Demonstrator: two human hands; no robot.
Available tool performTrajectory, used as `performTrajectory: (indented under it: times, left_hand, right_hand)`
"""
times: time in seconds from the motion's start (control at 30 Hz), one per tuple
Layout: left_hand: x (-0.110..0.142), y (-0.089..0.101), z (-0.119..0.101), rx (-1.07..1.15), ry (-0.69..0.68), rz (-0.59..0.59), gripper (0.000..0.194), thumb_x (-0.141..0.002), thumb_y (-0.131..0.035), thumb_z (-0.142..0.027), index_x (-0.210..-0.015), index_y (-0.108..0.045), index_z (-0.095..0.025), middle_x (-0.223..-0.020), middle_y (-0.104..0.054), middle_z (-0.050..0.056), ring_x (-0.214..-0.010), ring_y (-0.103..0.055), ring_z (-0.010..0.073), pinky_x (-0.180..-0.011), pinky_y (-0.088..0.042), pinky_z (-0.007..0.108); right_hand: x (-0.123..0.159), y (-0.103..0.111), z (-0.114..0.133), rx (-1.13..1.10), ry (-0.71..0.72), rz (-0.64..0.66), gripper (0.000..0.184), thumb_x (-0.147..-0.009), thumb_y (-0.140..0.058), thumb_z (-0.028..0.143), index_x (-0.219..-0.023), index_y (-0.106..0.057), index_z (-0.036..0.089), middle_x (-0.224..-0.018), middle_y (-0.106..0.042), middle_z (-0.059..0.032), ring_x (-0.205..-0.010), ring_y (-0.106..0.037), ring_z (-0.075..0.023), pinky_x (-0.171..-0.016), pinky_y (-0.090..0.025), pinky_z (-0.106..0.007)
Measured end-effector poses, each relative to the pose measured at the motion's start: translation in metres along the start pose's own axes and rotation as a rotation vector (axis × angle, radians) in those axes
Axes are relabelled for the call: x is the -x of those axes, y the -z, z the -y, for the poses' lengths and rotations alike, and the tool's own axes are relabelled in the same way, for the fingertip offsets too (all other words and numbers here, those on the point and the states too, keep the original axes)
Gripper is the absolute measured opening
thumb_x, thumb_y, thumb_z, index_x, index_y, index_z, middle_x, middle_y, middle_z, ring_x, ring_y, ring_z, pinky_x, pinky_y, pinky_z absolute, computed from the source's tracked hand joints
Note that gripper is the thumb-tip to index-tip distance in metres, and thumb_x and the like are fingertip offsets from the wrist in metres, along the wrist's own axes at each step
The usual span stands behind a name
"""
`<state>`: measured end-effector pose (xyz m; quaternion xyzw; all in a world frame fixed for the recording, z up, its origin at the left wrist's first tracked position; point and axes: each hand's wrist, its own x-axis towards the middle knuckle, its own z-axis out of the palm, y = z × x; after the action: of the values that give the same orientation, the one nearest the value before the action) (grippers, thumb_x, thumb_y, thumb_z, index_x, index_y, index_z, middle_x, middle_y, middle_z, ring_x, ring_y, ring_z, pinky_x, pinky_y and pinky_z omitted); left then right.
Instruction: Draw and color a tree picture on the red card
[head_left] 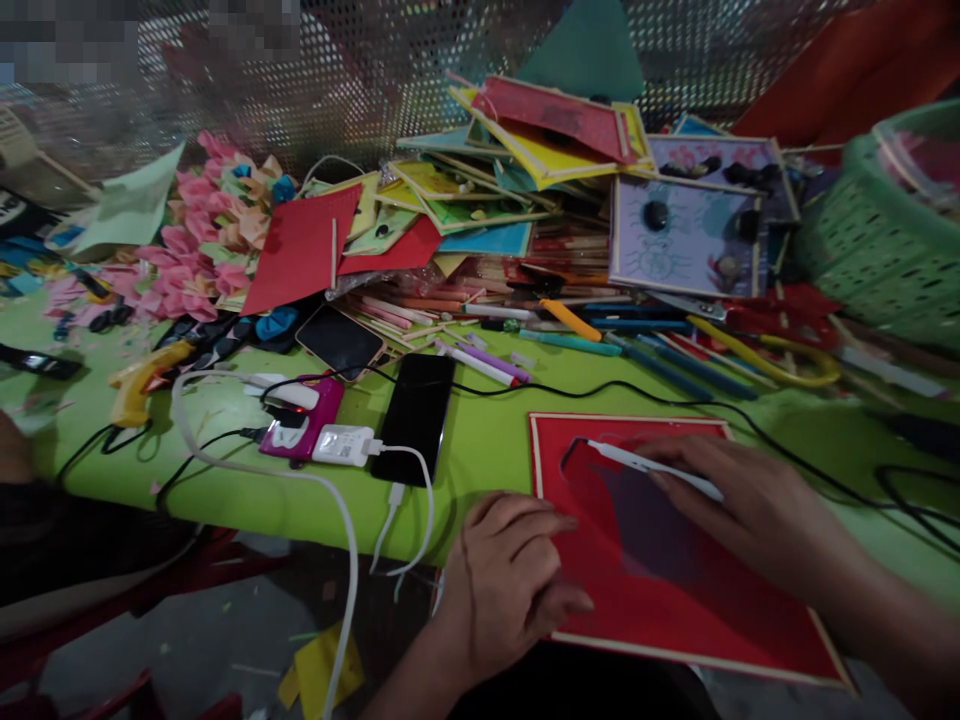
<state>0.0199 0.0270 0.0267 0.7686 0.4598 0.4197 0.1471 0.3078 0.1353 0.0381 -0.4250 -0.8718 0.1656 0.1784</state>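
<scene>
A red board (pixel 675 620) edged with thin pale wooden strips lies near me, partly over the table's front edge. My right hand (pixel 750 500) holds a slim white pen (pixel 637 460), its tip touching the board's upper left part. A short dark line shows at the tip, and faint curved outlines run beside it. Across the middle of the board falls a dark shadow. My left hand (pixel 517 575) rests at the board's left edge, fingers loosely bent and thumb apart, with nothing seen in it.
Left of the board lie a black phone (pixel 415 415), a purple power strip (pixel 304 425) with a white charger, cables and a yellow glue gun (pixel 146 380). Decorated boards (pixel 562 120), pens and sticks pile up behind. A green basket (pixel 885 230) stands right; another person's arm is far left.
</scene>
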Motion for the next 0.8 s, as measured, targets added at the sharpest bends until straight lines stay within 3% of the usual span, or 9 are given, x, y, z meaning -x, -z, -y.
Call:
performTrajectory:
  times: [0.47, 0.8]
  left_hand:
    - [0.0025, -0.0010, 0.0006, -0.014, 0.016, 0.009, 0.057, -0.122, -0.038, -0.061, -0.087, -0.063, -0.023, -0.121, -0.088, 0.001, -0.116, -0.076, 0.0181, -0.104, -0.051, 0.037]
    - [0.0013, 0.0004, -0.0001, -0.008, 0.018, 0.017, 0.055, -0.122, -0.041, -0.060, -0.087, -0.063, -0.023, -0.121, -0.088, 0.001, -0.115, -0.077, 0.0184, -0.104, -0.052, 0.038]
  right_hand:
    - [-0.0001, -0.0038, -0.0008, -0.026, 0.008, -0.002, 0.027, -0.116, -0.052, 0.042, -0.127, -0.074, 0.030, -0.118, -0.088, -0.0053, -0.097, -0.084, -0.0274, -0.084, -0.062, -0.040]
    - [0.0030, 0.0011, -0.0088, -0.004, -0.089, 0.031, 0.033, -0.115, -0.051, 0.049, -0.119, -0.077, 0.029, -0.107, -0.087, -0.0074, -0.091, -0.082, -0.0280, -0.077, -0.059, -0.040]
